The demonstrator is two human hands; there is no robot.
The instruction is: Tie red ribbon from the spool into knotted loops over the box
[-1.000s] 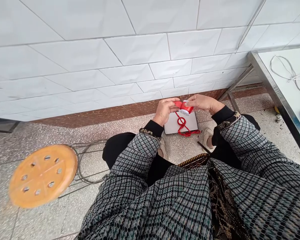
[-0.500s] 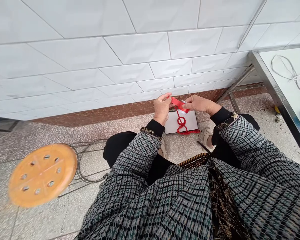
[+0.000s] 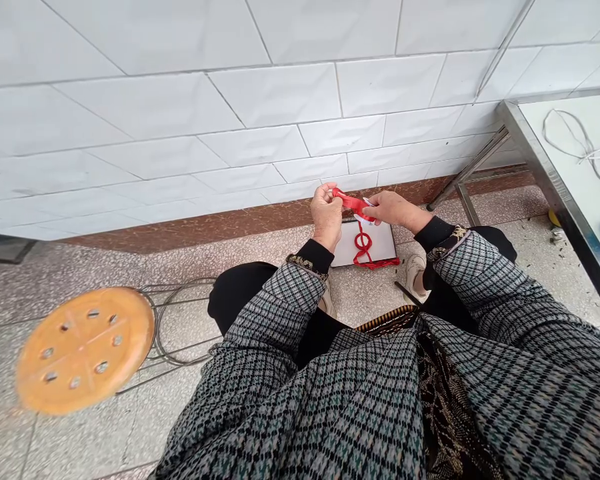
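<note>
On a white spool (image 3: 364, 219), red ribbon (image 3: 351, 202).

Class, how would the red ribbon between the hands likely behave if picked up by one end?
The red ribbon is probably floppy: it curves between the left hand and the right hand. It is likely light, being a narrow, thin-looking strip. Its sheen suggests it may feel slippery.

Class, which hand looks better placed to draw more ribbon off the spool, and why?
Probably the left hand: it pinches the red ribbon away from the spool, which the right hand holds.
</note>
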